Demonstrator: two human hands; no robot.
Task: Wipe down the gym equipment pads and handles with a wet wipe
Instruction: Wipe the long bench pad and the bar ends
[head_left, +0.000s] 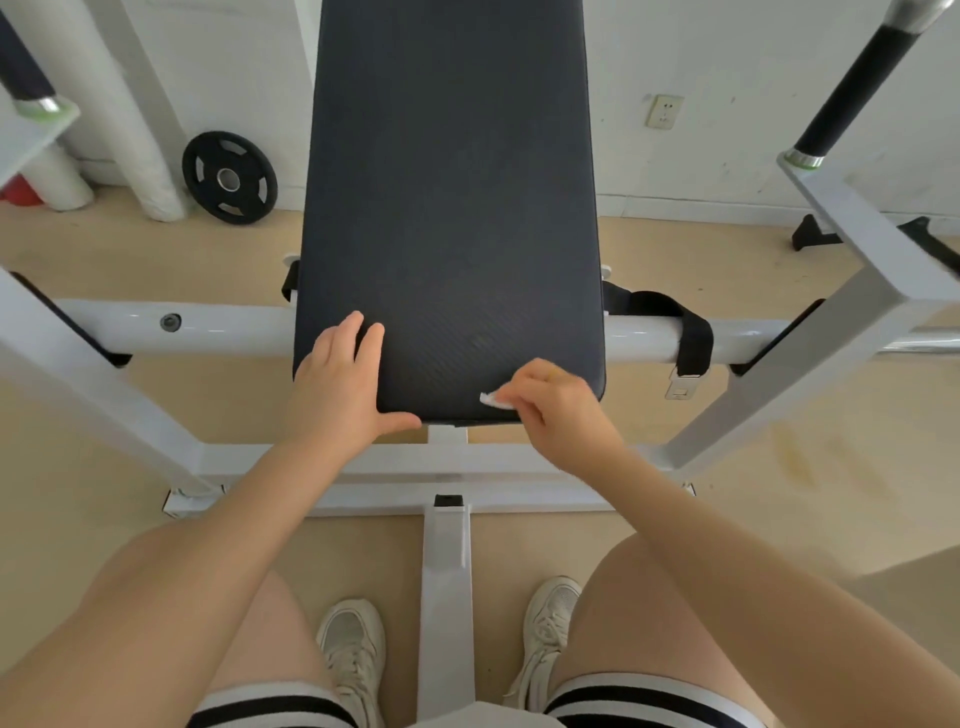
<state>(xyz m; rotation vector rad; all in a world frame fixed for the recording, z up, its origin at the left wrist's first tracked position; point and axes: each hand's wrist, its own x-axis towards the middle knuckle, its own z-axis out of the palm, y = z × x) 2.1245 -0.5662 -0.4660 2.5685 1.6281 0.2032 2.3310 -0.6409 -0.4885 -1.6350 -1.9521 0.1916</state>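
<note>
1. A white painted steel gym frame (208, 327) fills the view, with a round crossbar running left to right, slanted square posts on both sides, and a centre rail running toward me between my feet.
2. A long black padded bench cushion with a finely ribbed vinyl surface (447, 208) lies down the middle of the frame, its near end just in front of me.
3. Two black foam-covered handles with silver collars rise from the side posts, one at the upper right (862, 83) and one at the upper left (23, 57).
4. A black round weight plate with cut-out grips (229, 178) leans against the white wall behind, left of the cushion.
5. A black webbing strap with a metal buckle (693, 338) loops over the crossbar just right of the cushion.
6. My left hand (345, 384) lies flat and spread on the cushion's near left corner, fingers extended, thumb along the near edge, holding nothing.
7. My right hand (556, 405) is curled at the cushion's near right corner, fingers pinched closed around the wipe.
8. A small crumpled white wet wipe (491, 400) pokes out left of my right fingers, pressed against the cushion surface close to its near edge.
</note>
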